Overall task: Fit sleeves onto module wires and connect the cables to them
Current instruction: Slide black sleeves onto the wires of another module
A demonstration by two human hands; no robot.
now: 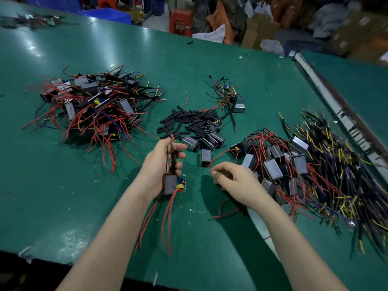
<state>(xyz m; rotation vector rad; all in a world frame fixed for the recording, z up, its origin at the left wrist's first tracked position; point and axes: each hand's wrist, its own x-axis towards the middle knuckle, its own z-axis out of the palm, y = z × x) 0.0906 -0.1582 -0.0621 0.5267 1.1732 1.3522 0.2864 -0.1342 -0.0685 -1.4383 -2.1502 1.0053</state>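
My left hand point(162, 162) grips a small boxed module point(170, 184) above the green table point(63, 185). Its red wires point(165, 219) hang down toward me, and more wires run up through my fingers. My right hand point(233, 182) hovers just to the right with curled fingers that pinch a thin red wire point(220, 153); what else lies under the palm is hidden. Black sleeves point(184, 122) lie in a loose heap beyond both hands. A pile of modules with red wires point(270, 164) sits right of my right hand, and black-and-yellow cables point(336, 171) spread further right.
A large tangled heap of modules with wires and cables point(90, 106) lies at the back left. A smaller module bundle point(231, 97) rests behind the sleeves. A metal strip point(336, 106) marks the joint with the neighbouring table. Boxes and bags crowd the floor beyond.
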